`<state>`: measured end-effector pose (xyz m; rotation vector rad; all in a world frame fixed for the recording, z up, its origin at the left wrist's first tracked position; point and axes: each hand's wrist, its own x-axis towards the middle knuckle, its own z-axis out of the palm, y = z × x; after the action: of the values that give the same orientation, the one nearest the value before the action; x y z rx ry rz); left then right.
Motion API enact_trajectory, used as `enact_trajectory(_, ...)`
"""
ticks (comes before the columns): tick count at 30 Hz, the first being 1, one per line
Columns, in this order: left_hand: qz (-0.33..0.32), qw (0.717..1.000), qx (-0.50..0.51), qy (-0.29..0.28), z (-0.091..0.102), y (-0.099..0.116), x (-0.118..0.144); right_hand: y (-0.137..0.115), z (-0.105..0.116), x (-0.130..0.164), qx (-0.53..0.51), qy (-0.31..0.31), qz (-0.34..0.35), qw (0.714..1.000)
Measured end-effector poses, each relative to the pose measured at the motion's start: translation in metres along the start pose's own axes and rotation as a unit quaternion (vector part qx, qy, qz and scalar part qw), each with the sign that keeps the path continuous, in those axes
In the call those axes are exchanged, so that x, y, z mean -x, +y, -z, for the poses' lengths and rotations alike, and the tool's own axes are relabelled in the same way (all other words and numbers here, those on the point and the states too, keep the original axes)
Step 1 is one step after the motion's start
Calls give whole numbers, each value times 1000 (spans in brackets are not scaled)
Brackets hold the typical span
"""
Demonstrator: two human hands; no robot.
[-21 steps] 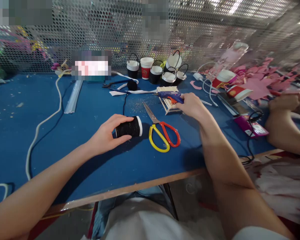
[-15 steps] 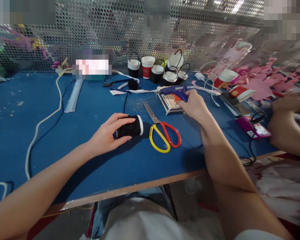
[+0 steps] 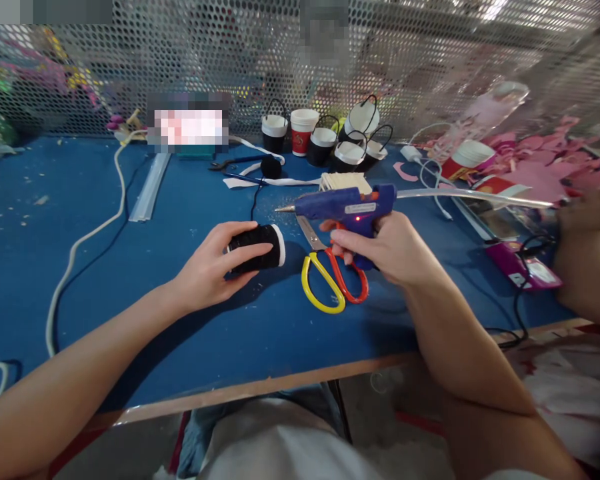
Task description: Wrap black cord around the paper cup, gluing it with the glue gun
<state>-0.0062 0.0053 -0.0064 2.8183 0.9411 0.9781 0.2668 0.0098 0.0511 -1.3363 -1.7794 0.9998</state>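
My left hand (image 3: 220, 263) is wrapped round a small paper cup (image 3: 253, 248) covered in black cord, lying on its side with its white rim to the right. From the cup a black strand runs back to a ball of black yarn (image 3: 271, 167). My right hand (image 3: 380, 250) grips a blue hot glue gun (image 3: 350, 203) by its handle, nozzle to the left, a red light lit on its side. A long clear glue stick (image 3: 475, 195) sticks out of its rear. Below the gun lie scissors (image 3: 324, 283) with one yellow and one red handle, partly covered.
Several black-wrapped cups with cord handles (image 3: 323, 145) and a red paper cup (image 3: 303, 133) stand at the back. Clear glue sticks (image 3: 151, 187), pliers (image 3: 235, 162) and a white cable (image 3: 75, 260) lie leftward. Another person's arm (image 3: 587, 267) rests at the right, near a purple box (image 3: 523, 265).
My right hand has lifted the glue gun from the stick rack and brought it nearer, above the scissors. My left hand still holds the cup, tilted slightly.
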Motion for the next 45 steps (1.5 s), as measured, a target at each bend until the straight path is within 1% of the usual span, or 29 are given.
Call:
enact_trajectory(3, -1, 1000, 6, 4, 1, 0, 0, -5, -6, 3, 1, 3, -5, 1000)
enact_trajectory(5, 1, 1000, 10, 6, 1, 0, 0, -6, -7, 5, 44, 12, 1, 999)
enact_trajectory(8, 10, 1000, 17, 9, 2, 0, 0, -5, -8, 6, 124, 21, 36, 991)
enact_trajectory(11, 9, 1000, 19, 11, 2, 0, -1, -3, -8, 7, 160, 23, 50, 986)
enact_trajectory(16, 6, 1000, 23, 4, 2, 1, -1, -1, -10, 6, 179, 27, 56, 982)
enact_trajectory(23, 26, 999, 30, -2, 2, 1, -1, -4, -9, 8, 181, 21, 81, 980)
enact_trajectory(27, 25, 999, 35, -12, 2, 1, -2, -4, -9, 9, 192, 28, 77, 978)
enact_trajectory(31, 32, 998, 50, -8, 3, 2, -2, -4, -9, 9, 215, 38, 81, 973)
enact_trajectory(38, 64, 995, 81, -9, 2, 0, -1, -10, -9, 13, 177, 30, 101, 978)
enact_trajectory(45, 91, 990, 111, -4, 2, 0, -2, -6, -8, 15, 237, 37, 110, 964)
